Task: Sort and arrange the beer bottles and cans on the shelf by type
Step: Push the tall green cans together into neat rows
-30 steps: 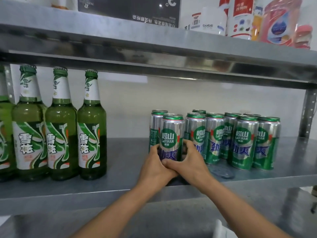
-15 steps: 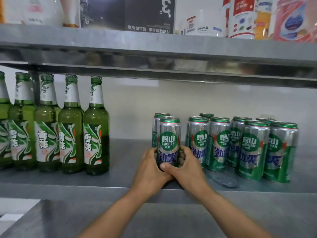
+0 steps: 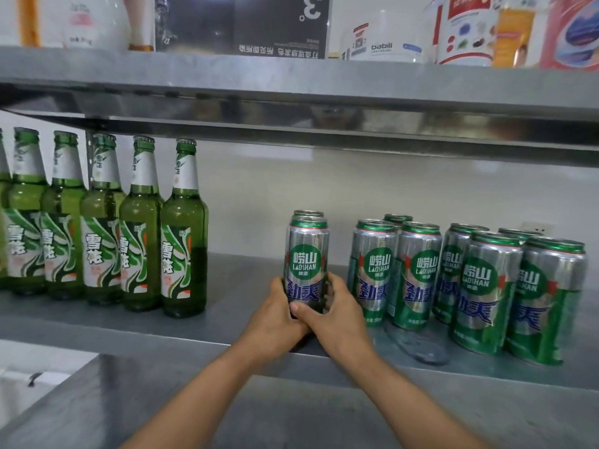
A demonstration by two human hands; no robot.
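A silver-and-green Laoshan beer can [image 3: 306, 254] stands on the metal shelf [image 3: 246, 286], with a second can directly behind it. My left hand [image 3: 275, 322] and my right hand [image 3: 337, 319] wrap around the front can's lower part from both sides. To the right, apart from it, stands a group of several identical cans [image 3: 470, 280]. A row of several green Snow beer bottles [image 3: 142, 228] stands upright on the same shelf at the left.
An upper shelf [image 3: 291, 79] hangs low over the bottles and carries boxes and packages [image 3: 466, 30]. A flat grey disc [image 3: 418, 346] lies near the shelf's front edge before the cans. A lower shelf surface [image 3: 291, 413] lies under my forearms.
The pair of cans in my hands has slid left, away from the can group, leaving a gap. The view has shifted so that more bottles show at the left.
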